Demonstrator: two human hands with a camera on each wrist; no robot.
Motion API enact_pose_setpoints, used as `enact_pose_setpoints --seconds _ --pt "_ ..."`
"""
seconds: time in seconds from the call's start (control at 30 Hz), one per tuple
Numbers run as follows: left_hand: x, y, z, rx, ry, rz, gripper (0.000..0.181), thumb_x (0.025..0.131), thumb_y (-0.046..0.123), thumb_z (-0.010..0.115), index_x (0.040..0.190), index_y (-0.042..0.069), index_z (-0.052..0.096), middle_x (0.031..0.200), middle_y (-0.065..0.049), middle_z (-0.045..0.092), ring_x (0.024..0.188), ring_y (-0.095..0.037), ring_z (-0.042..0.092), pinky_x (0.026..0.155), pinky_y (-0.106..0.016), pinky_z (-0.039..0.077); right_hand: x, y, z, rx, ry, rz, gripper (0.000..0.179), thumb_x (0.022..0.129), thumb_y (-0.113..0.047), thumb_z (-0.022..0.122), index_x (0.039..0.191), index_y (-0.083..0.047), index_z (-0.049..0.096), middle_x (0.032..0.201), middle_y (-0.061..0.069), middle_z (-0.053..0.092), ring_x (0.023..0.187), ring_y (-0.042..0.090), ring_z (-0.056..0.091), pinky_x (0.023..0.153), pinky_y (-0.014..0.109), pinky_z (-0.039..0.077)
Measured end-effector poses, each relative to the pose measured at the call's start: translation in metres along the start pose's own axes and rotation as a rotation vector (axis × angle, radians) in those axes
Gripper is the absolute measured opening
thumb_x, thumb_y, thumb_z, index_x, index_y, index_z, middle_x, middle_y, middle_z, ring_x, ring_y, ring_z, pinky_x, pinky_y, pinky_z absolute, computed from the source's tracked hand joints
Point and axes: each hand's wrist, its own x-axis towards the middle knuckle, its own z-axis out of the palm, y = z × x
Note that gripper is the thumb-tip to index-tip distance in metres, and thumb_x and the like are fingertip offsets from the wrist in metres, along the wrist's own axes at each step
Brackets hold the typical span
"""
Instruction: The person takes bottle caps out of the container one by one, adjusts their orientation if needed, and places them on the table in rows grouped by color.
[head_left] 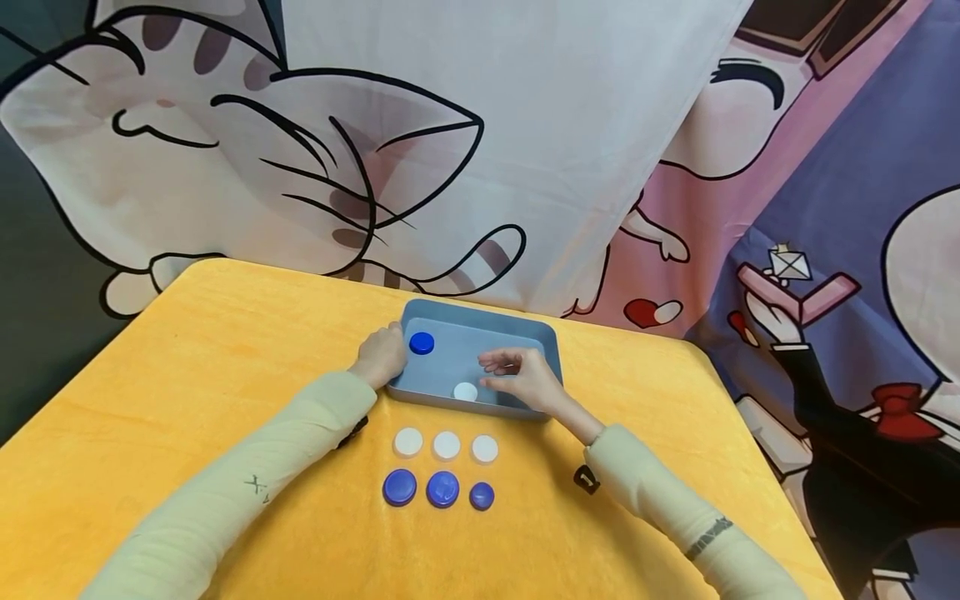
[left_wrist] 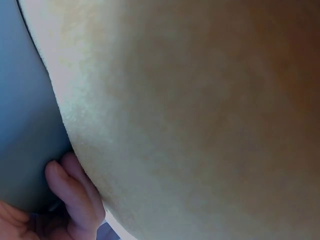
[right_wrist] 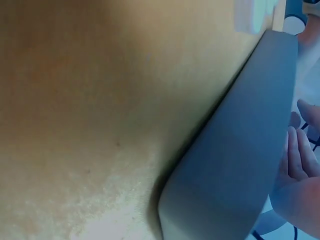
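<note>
A blue-grey rectangular tray (head_left: pixel 480 312) lies on the yellow tabletop. My left hand (head_left: pixel 381 354) grips its left rim; in the left wrist view the fingers (left_wrist: pixel 75 192) curl beside the tray wall (left_wrist: pixel 25 110). Over the right half of the tray hovers my right hand (head_left: pixel 525 379), thumb apart from the loosely extended fingers, with nothing visible between them. Inside the tray, a blue bottle cap (head_left: pixel 422 342) sits at the left and a white bottle cap (head_left: pixel 466 392) near the front wall, just left of the right thumb. The right wrist view shows the tray's outer wall (right_wrist: pixel 230 135) below that hand.
In front of the tray, a row of white caps (head_left: pixel 446 446) lies above a row of blue caps (head_left: pixel 442 489), the rightmost blue one smaller. A cartoon-printed cloth (head_left: pixel 570 150) hangs behind the table (head_left: pixel 300 317).
</note>
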Motion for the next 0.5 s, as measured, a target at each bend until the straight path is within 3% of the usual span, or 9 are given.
enact_pose_setpoints --seconds 0.2,0.3,0.5 --pt "0.0 0.001 0.001 -0.001 0.008 -0.003 0.03 0.098 0.007 0.039 0.121 -0.011 0.048 0.106 -0.028 0.063 0.095 -0.036 0.065 0.08 -0.047 0.055 0.001 -0.012 -0.001 0.007 -0.094 0.031 0.04 0.079 0.003 0.073 0.116 0.013 0.061 0.113 0.03 0.065 0.101 0.044 0.064 0.09 0.052 0.051" --pt "0.0 0.001 0.002 0.0 0.009 -0.005 0.03 0.099 0.007 0.039 0.121 -0.011 0.048 0.106 -0.028 0.063 0.095 -0.036 0.065 0.08 -0.047 0.055 -0.001 -0.02 -0.003 -0.018 -0.139 0.023 0.041 0.078 0.004 0.073 0.116 0.014 0.061 0.113 0.03 0.065 0.102 0.045 0.063 0.09 0.052 0.051" --pt "0.0 0.001 0.0 -0.006 0.004 -0.012 0.03 0.099 0.007 0.038 0.121 -0.011 0.047 0.107 -0.028 0.063 0.095 -0.035 0.065 0.082 -0.047 0.055 0.002 -0.015 -0.003 -0.053 -0.203 -0.019 0.039 0.078 0.005 0.073 0.114 0.014 0.062 0.11 0.029 0.066 0.1 0.042 0.065 0.089 0.049 0.052"
